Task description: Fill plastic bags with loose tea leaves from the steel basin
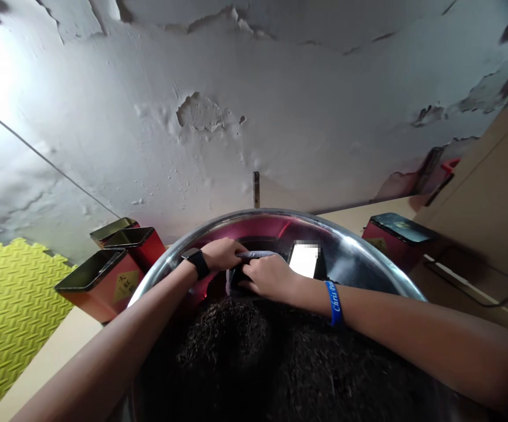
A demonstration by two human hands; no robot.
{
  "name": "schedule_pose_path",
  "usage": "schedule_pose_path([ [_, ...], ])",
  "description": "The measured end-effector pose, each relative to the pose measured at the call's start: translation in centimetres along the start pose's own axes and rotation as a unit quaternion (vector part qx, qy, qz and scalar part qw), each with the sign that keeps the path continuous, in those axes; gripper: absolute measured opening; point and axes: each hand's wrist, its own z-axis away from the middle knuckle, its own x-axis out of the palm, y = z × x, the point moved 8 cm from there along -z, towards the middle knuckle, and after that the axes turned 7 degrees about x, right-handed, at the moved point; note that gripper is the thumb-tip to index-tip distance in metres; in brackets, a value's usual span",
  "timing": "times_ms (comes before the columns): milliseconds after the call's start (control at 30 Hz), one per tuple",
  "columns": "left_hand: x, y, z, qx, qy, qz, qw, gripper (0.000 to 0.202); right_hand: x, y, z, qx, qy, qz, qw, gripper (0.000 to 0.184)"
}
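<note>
A large metal basin (405,275) in front of me holds a heap of dark, thin, dry strands that look like tea leaves (231,334). Inside its far side, my left hand (224,255), with a black watch at the wrist, pinches the greyish edge of a dark bag (260,254). My right hand (273,276), below a blue wristband, has its fingers curled on the bag's near side. The bag's mouth lies between both hands, and its lower part is dark and hard to make out. Just right of my right hand, a bright white rectangle (305,261) in a dark frame leans inside the basin.
Several open red tins (126,275) stand left of the basin, one with a yellow label. At the right is another red tin (396,237) with a dark top, near a cardboard box (491,217). Yellow foam matting (16,316) lies at left; a peeling wall (306,105) rises behind.
</note>
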Motion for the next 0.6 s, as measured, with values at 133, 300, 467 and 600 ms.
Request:
schedule_pose_path([
  [133, 0.0, -0.2, 0.0, 0.007, 0.0, 0.008, 1.0, 0.029, -0.2, -0.3, -0.1, -0.007, 0.008, -0.001, 1.0, 0.031],
  [300, 0.0, -0.3, 0.0, 0.003, -0.006, 0.017, 1.0, 0.029, -0.5, -0.5, -0.1, -0.021, 0.007, -0.002, 1.0, 0.026],
  [467, 0.0, -0.2, 0.0, 0.002, -0.008, 0.022, 1.0, 0.029, -0.8, -1.1, 0.1, -0.06, 0.02, -0.007, 0.998, 0.021],
  [600, -0.1, 0.0, 0.1, 0.01, -0.001, 0.027, 1.0, 0.03, -1.5, -2.4, 0.6, -0.124, 0.053, -0.012, 0.991, 0.019],
])
